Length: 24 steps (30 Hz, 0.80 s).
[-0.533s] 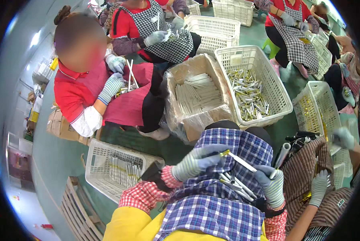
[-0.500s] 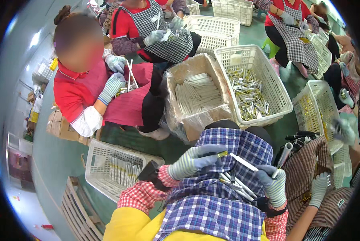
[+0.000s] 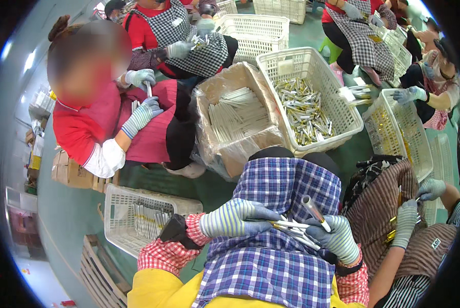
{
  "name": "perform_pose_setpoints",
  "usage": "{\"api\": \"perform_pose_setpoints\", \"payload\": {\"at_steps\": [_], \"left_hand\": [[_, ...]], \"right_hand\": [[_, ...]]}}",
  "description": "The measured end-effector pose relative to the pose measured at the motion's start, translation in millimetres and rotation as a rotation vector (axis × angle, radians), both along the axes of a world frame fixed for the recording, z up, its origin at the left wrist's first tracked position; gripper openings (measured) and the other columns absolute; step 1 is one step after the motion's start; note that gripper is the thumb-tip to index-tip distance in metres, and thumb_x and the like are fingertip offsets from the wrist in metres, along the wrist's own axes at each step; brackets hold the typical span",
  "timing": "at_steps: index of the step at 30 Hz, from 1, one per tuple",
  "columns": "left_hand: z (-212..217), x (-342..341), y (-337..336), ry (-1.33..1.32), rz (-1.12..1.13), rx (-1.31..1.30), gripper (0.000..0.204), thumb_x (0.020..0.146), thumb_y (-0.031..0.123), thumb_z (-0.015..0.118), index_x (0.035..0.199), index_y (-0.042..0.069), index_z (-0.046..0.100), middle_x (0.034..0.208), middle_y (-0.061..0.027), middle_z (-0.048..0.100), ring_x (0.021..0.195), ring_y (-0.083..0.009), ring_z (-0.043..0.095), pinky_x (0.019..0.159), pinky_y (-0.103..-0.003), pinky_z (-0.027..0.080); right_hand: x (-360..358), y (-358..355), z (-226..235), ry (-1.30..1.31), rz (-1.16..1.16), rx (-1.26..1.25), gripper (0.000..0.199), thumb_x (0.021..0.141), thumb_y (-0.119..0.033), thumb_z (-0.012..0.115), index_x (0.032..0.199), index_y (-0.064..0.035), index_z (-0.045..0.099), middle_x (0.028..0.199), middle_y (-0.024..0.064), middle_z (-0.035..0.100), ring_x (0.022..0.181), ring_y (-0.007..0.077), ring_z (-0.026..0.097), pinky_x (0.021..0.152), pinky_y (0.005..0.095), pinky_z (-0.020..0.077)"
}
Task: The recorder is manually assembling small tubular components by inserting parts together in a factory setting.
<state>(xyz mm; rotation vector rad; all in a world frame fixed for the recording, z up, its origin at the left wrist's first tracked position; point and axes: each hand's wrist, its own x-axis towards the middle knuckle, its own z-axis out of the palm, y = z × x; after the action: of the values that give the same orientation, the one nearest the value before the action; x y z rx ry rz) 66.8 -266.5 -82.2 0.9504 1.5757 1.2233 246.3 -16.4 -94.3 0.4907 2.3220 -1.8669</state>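
My left hand (image 3: 235, 218), in a striped knit glove, is closed at its fingertips on a small gold-coloured piece (image 3: 276, 223), mostly hidden by the fingers. From there a slim white tube (image 3: 294, 224) runs across to the fingers of my right hand (image 3: 339, 238), gloved alike and closed. Whether tube and gold piece are joined, I cannot tell. A wider silver tube (image 3: 312, 208) slants up out of my right hand. Beneath both hands, several loose white tubes (image 3: 306, 239) lie on the blue checked apron (image 3: 271, 262) over my lap.
Ahead stand a plastic-lined carton (image 3: 276, 137) of white tubes and a white crate (image 3: 355, 126) of silver and gold pieces. Another crate (image 3: 111, 220) sits left, beside a wooden pallet (image 3: 99, 269). Co-workers sit left, ahead and close on my right, where a brown striped apron (image 3: 379, 215) shows.
My hands have come closer together and lower over my lap, bringing the white tube to the gold piece. The silver tube has shifted left with my right hand. The whole view has shifted slightly.
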Motion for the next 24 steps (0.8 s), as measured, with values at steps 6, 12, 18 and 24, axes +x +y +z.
{"api": "perform_pose_setpoints", "payload": {"at_steps": [6,12,18,24], "left_hand": [[7,-4,-1,0.313,-0.018,-0.007,0.025,0.084,0.008,0.075,0.109,0.005,0.073,0.090,-0.0121,0.073,0.081,-0.0222,0.071,0.073,-0.032,0.054],[-5,-1,1,0.000,0.059,-0.143,0.021,0.082,0.005,0.078,0.102,0.000,0.073,0.090,-0.0075,0.074,0.081,-0.0107,0.068,0.074,-0.026,0.054],[-14,6,3,-0.108,-0.001,-0.205,0.020,0.086,0.010,0.075,0.104,0.002,0.073,0.090,-0.0074,0.074,0.080,-0.0096,0.067,0.074,-0.025,0.054],[-28,16,1,0.000,-0.011,-0.159,0.021,0.086,0.012,0.076,0.104,0.001,0.072,0.090,-0.0094,0.074,0.082,-0.0127,0.069,0.076,-0.027,0.055]], "right_hand": [[-6,-1,2,-0.017,0.126,0.164,0.017,0.087,-0.019,0.076,0.098,-0.0056,0.075,0.070,0.0068,0.068,0.062,0.0087,0.061,0.060,0.0283,0.0495],[-8,-3,3,-0.085,0.257,0.226,0.027,0.093,-0.033,0.067,0.108,-0.0114,0.073,0.079,0.0117,0.071,0.071,0.0261,0.070,0.066,0.0341,0.0534],[4,-4,2,-0.101,0.258,0.168,0.029,0.093,-0.032,0.066,0.116,-0.0137,0.071,0.078,0.0116,0.071,0.069,0.0250,0.071,0.066,0.0342,0.0540],[4,-7,3,-0.110,0.265,0.150,0.030,0.094,-0.030,0.066,0.118,-0.0146,0.071,0.078,0.0123,0.071,0.067,0.0245,0.070,0.064,0.0351,0.0534]]}}
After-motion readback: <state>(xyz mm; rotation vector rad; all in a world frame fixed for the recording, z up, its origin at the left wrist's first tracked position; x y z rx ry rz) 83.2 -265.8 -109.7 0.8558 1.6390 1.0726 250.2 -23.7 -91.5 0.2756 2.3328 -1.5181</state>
